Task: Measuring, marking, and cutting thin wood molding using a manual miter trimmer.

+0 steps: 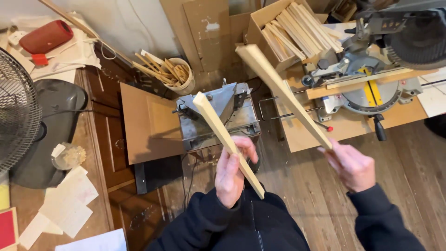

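- Wooden floorboards fill the lower right of the frame, with a cluttered workshop around them: a cardboard box of wood strips (297, 30) at upper centre, a mitre saw (371, 79) at upper right on a flat board, and a small metal machine (218, 116) at centre.
- At left sit a round fan (16, 109), a dark bin (55, 125) and loose paper sheets (69, 204); a red cylinder (46, 36) lies at upper left, and a small tub of wood offcuts (179, 74) stands above the metal machine.
- The left hand (232, 174), at lower centre, is clamped around a short pale wood strip (227, 139), which slants from the chest up toward the metal machine; its upper end is cut at an angle.
- The right hand (350, 165), at lower right, is closed on the lower end of a longer wood strip (283, 90), which rises up and left toward the cardboard box.
- The two hands are well apart, each holding its own strip, and the strips do not touch.
- Risk, as a judgement: the longer strip is held only at its very end, so it could swing and knock the box or the saw, or slip from the fingers.
- The angled ends look sharp enough to splinter or chip if the strips hit the metal machine.
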